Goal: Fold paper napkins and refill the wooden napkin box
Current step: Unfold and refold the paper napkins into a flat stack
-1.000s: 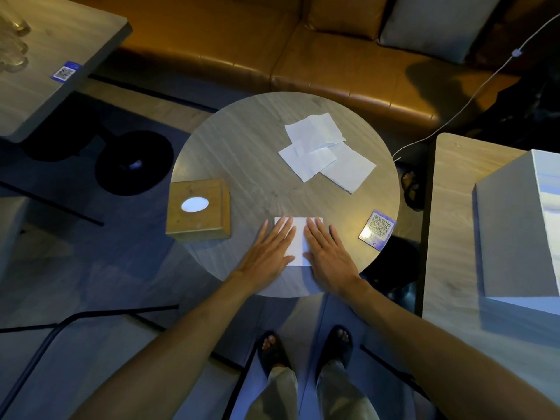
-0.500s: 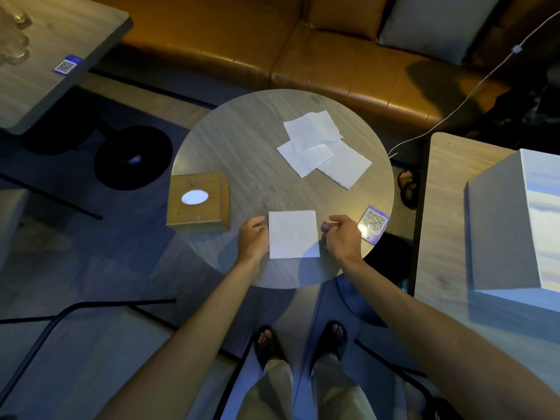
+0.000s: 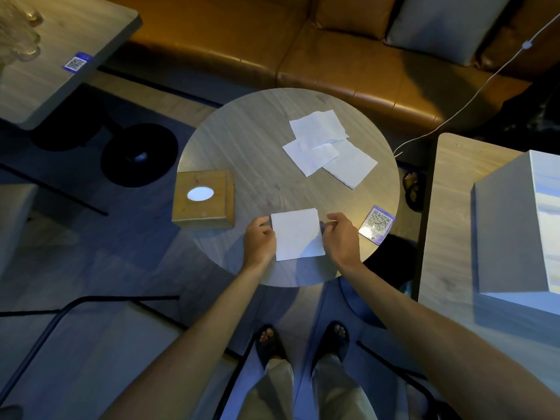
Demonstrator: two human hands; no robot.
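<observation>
Head view: folded napkin (image 3: 297,234) lies flat at near edge of round table (image 3: 260,137), left hand (image 3: 259,239) and right hand (image 3: 341,234) pinching its side edges; likely next, lift toward wooden box (image 3: 203,204) just left.

Folded napkin (image 3: 297,234) lies between napkin box (image 3: 202,199) left and card (image 3: 376,224) right.
</observation>
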